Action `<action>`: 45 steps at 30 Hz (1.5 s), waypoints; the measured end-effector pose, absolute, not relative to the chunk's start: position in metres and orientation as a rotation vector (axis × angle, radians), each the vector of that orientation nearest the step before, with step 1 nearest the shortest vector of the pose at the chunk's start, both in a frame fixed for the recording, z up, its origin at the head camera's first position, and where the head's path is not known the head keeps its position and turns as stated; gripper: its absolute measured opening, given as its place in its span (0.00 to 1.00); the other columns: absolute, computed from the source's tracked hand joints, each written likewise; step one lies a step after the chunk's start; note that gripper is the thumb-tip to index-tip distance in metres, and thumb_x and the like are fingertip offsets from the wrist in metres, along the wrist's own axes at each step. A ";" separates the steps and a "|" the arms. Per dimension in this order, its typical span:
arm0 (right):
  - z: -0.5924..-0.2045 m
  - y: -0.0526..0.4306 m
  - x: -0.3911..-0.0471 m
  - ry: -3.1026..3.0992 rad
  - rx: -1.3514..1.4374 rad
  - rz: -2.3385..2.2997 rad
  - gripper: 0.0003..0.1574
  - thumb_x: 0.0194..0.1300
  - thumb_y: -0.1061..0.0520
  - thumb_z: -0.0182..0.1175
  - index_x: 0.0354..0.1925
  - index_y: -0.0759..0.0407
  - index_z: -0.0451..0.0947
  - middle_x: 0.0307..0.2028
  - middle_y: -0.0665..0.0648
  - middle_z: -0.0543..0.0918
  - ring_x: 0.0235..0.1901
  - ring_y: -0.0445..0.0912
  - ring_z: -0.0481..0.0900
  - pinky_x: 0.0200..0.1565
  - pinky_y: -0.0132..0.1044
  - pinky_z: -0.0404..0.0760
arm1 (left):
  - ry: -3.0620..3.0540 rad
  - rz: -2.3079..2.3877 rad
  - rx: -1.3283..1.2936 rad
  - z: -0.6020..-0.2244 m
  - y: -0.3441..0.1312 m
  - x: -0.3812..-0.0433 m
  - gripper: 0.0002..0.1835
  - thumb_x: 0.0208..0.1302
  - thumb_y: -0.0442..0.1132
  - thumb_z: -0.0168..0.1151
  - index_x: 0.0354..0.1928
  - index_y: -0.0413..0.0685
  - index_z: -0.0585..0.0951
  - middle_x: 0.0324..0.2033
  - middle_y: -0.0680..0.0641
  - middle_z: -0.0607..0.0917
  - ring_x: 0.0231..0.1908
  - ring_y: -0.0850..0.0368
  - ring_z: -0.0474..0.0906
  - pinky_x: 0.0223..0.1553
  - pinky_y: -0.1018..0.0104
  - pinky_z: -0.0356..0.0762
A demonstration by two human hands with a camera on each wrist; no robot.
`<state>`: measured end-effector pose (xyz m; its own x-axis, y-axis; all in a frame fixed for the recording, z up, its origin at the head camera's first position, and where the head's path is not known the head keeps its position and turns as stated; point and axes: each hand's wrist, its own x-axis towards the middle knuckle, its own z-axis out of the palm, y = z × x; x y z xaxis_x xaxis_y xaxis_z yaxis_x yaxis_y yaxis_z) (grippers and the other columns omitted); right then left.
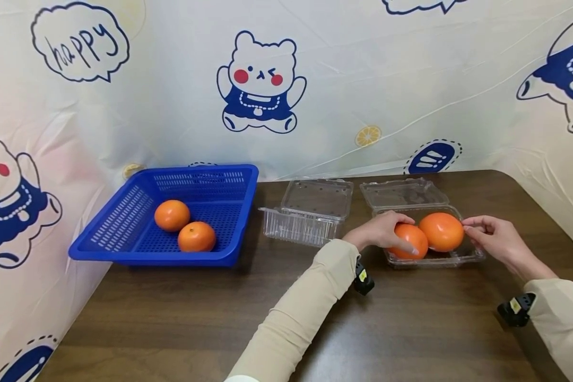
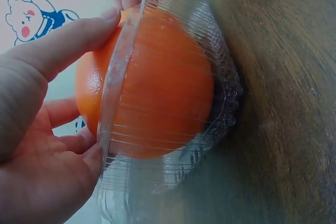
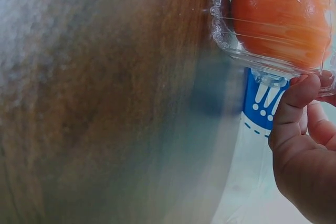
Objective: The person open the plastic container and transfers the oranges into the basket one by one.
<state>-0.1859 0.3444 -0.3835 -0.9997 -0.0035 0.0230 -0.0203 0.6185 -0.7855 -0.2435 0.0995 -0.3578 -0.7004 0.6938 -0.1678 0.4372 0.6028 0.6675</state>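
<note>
In the head view two oranges sit side by side in the base of a clear plastic clamshell box (image 1: 463, 258) at the right. My left hand (image 1: 381, 231) holds the left orange (image 1: 412, 240), thumb on the near side and fingers behind it. The left wrist view shows that orange (image 2: 157, 82) through the ribbed wall, partly above the rim. On the other side my right hand (image 1: 498, 239) pinches the box rim, beside the right orange (image 1: 442, 232). The right wrist view has the thumb and fingers of this hand (image 3: 302, 129) at the rim. The lid (image 1: 406, 193) is folded back.
A blue plastic basket (image 1: 157, 256) with two more oranges, one farther back (image 1: 172, 215) and one nearer (image 1: 197, 236), stands at the left. Between basket and box lies another opened clear clamshell box (image 1: 298, 227). A printed cloth (image 1: 334, 95) hangs behind the brown table (image 1: 181, 329).
</note>
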 end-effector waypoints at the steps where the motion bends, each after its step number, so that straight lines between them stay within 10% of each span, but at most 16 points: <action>1: -0.383 0.344 -0.185 -2.812 0.016 1.367 0.23 0.65 0.53 0.49 0.47 0.73 0.66 0.20 0.53 0.70 0.17 0.42 0.68 0.19 0.33 0.71 | 2.418 0.848 0.909 -0.358 0.100 -0.243 0.34 0.44 0.49 0.70 0.56 0.51 0.71 0.49 0.55 0.72 0.42 0.65 0.66 0.39 0.80 0.65; 45: -0.382 0.340 -0.186 -2.808 0.065 1.308 0.20 0.65 0.57 0.48 0.46 0.75 0.67 0.18 0.53 0.70 0.15 0.42 0.67 0.16 0.33 0.68 | 2.401 0.796 1.055 -0.352 0.101 -0.251 0.32 0.39 0.46 0.73 0.50 0.54 0.73 0.46 0.57 0.72 0.41 0.67 0.66 0.37 0.81 0.64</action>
